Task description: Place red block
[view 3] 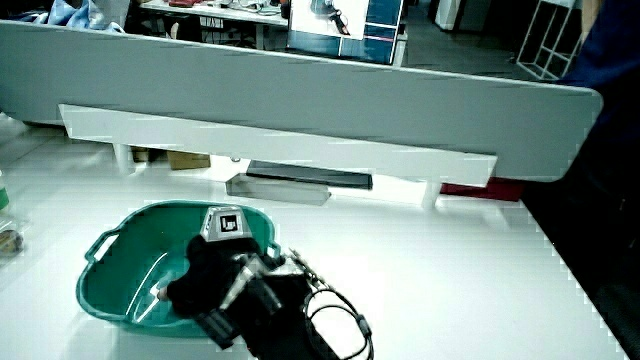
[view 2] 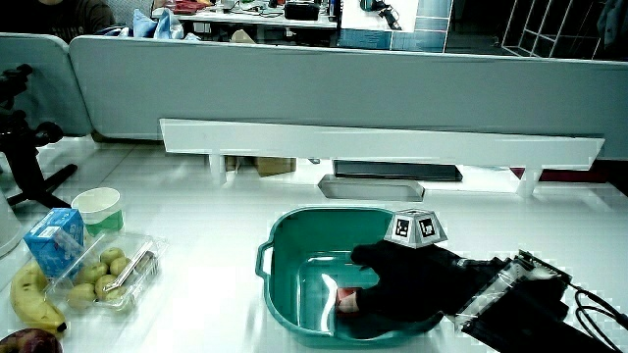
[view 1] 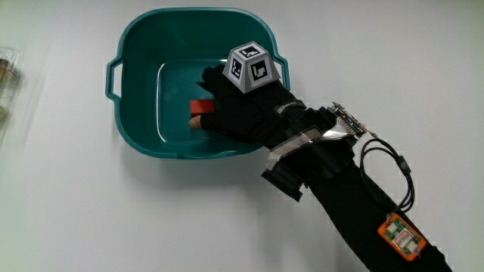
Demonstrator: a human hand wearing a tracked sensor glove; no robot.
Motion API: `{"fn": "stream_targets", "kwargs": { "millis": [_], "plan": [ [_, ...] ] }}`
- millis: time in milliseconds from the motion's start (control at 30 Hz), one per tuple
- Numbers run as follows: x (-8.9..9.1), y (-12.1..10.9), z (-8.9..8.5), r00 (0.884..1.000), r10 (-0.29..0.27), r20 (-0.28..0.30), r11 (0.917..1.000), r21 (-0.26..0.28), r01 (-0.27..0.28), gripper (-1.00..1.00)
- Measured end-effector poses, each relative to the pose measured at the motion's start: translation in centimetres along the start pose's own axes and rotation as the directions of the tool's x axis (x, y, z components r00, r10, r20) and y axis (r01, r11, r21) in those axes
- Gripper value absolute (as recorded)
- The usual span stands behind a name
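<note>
A teal plastic basin (view 1: 144, 30) with two handles stands on the white table. Inside it, the small red block (view 1: 202, 108) is low over the floor or on it; I cannot tell which. The gloved hand (view 1: 231, 106) reaches down into the basin from the rim nearer the person, fingers curled around the block, the thumb tip just below it. The patterned cube (view 1: 251, 66) rides on the back of the hand. In both side views the hand (view 2: 402, 279) (view 3: 205, 275) is low in the basin (view 2: 285, 227) (view 3: 125, 217). The block (view 2: 345, 297) is mostly hidden.
Beside the basin, a clear pack of small fruits (view 2: 108, 275), a blue carton (view 2: 54, 240), a paper cup (view 2: 98, 208) and a banana (view 2: 29, 299) lie on the table. A long white shelf (view 2: 383, 142) runs before the low partition. A black cable (view 1: 393, 170) loops at the forearm.
</note>
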Motion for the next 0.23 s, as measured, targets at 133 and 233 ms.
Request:
{"fn": "stream_targets", "kwargs": {
  "millis": [133, 233],
  "plan": [
    [-1.1, -1.9, 0.7, 1.0, 0.026, 0.002, 0.9958, 0.088, -0.026, -1.0],
    [-3.2, -4.7, 2.1, 0.994, 0.112, -0.001, 0.9756, 0.19, -0.109, -1.0]
  ]
}}
